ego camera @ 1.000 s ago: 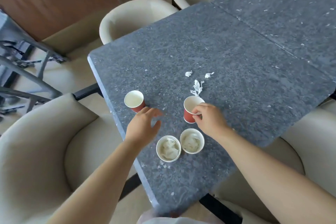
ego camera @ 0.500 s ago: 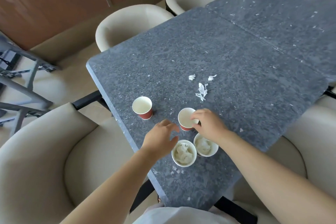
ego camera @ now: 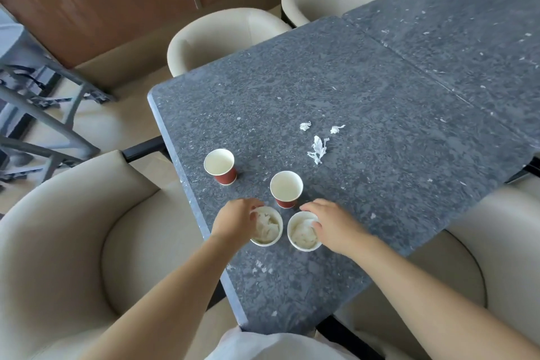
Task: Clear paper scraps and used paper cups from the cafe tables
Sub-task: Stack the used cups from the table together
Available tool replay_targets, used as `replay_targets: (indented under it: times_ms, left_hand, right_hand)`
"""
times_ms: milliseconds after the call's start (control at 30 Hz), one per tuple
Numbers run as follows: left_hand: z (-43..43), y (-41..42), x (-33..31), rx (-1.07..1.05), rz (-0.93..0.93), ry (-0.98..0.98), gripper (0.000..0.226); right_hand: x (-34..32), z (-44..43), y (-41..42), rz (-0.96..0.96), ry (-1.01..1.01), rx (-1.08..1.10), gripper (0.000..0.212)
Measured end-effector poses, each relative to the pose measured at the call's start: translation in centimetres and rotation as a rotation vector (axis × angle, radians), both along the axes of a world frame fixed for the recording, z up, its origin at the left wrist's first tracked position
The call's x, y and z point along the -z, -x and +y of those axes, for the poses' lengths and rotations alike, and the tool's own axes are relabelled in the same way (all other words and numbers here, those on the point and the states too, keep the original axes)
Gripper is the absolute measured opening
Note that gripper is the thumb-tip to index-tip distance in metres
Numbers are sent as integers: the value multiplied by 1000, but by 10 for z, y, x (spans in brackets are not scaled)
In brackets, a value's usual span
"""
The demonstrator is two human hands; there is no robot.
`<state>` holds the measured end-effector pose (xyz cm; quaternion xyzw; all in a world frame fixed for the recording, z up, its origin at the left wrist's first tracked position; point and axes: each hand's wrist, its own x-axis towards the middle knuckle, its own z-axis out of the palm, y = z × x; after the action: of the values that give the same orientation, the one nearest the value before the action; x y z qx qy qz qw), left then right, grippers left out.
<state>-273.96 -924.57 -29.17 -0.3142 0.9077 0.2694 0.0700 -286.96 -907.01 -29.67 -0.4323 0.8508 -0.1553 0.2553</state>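
Change: both your hands have dropped onto the two near cups.
- Left hand: fingers curled over the far rim of the left stuffed cup, gripping it.
- Right hand: fingertips hooked on the rim of the right stuffed cup; it looks like a pinch, though the thumb is hidden.
- Both cups are packed with white paper and stand side by side near the front edge of the surface.

Against a second ago:
- Your right hand was on the rim of the nearer red cup. That cup is now let go, upright and empty, just beyond the stuffed pair.
- Your left hand hovered relaxed beside the far red cup, then swung inward. That cup looks untouched.

Meaning: likely the filled cups go first, lifted or stacked together.

Still to clear: both red cups, the long scrap, and two small scraps beyond it, well apart from your hands.
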Motion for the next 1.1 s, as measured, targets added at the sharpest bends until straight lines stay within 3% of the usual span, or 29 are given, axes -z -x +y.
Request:
replay_targets:
  times_ms: [233, 467, 600, 733, 833, 1000, 1100]
  left_hand:
    - [14, -12, -2, -5, 39, 9, 45]
    - [33, -25, -2, 98, 1, 70, 69]
    - [38, -27, -3, 109, 63, 195, 51]
    - [40, -27, -7, 162, -89, 173, 31]
    - [42, -25, -8, 198, -171, 173, 29]
    - [40, -24, -11, 192, -155, 193, 35]
    - [34, -21, -23, 161, -72, 203, 34]
  right_hand:
    - [2, -2, 5, -9, 108, 63, 28]
    - [2, 10, -1, 16, 91, -92, 51]
    - [3, 16, -7, 77, 144, -135, 59]
    - [7, 19, -12, 146, 98, -269, 42]
    - [11, 19, -18, 175, 59, -286, 24]
    - [3, 14, -18, 238, 119, -187, 20]
    - [-16, 13, -15, 196, 277, -132, 11]
